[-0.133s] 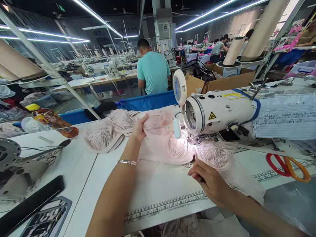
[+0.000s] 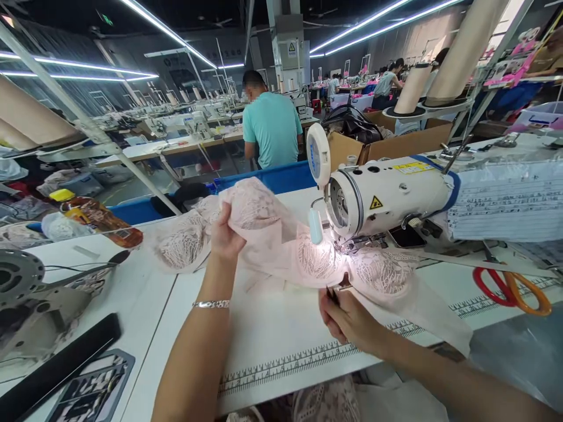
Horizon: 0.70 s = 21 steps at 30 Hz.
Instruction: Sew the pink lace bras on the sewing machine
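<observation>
My left hand (image 2: 226,237) is closed on the edge of a pale pink lace bra cup (image 2: 255,205), which it lifts off the table. Sheer fabric runs from this cup to more lace bra cups (image 2: 382,272) lying under the lit needle area of a white sewing machine (image 2: 391,190). Just in front of the machine, my right hand (image 2: 352,322) is curled round a small dark pointed tool (image 2: 333,296). Only the tool's tip shows between the fingers, so its kind is unclear. Further lace cups (image 2: 180,243) lie to the left of my left hand.
Scissors (image 2: 512,287) with red and orange handles lie at the right. A ruler strip (image 2: 290,366) runs along the table's front edge. To the left are a drink bottle (image 2: 99,217) and another machine (image 2: 33,310). Beyond, a person in a teal shirt (image 2: 275,126) sits facing away.
My left hand has moved left and raised the bra cup from the table. My right hand has shifted slightly left and down, and the dark tool's tip now shows.
</observation>
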Tool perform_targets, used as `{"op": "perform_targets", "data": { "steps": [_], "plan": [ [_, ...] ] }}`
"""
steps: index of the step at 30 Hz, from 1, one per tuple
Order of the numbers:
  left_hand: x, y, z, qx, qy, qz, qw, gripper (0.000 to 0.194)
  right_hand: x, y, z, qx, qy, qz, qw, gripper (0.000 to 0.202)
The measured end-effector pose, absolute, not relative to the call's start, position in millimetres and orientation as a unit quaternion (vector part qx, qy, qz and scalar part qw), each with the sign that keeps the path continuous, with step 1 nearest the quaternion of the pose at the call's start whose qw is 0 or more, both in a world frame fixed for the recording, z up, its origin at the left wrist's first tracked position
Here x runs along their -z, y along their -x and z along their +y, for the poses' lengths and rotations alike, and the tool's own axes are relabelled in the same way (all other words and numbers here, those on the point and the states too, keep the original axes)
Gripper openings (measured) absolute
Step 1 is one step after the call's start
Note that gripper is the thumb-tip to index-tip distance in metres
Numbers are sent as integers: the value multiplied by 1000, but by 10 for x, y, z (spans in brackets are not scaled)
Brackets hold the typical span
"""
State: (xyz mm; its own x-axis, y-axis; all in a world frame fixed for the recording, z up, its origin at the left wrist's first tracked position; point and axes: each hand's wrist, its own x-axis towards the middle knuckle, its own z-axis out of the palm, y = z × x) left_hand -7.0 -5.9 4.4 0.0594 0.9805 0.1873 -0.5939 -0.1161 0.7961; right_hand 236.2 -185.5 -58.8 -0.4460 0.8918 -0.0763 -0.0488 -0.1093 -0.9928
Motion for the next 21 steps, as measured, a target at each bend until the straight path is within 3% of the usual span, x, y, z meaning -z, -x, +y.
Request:
{"op": "perform_targets", "data": {
  "steps": [2,5,8,12,21],
  "plan": [
    [-112,160,-162,-674,-371,215,601,46,541,-2143,-1649,-774,307,-426,353,56],
    [-162,188,-249,-686,-358,207,599,50,406,-1860,-1292,-875,199,-249,365,58],
    [-178,173,-266,-682,-352,215,603,51,273,-1663,-1034,-868,156,-151,446,43],
    [-188,174,-262,-685,-348,217,602,51,187,-1535,-868,-829,146,-116,527,46],
    [-244,189,-309,-702,-344,228,580,47,280,-1496,-759,-775,178,-133,591,36]
  ]
}}
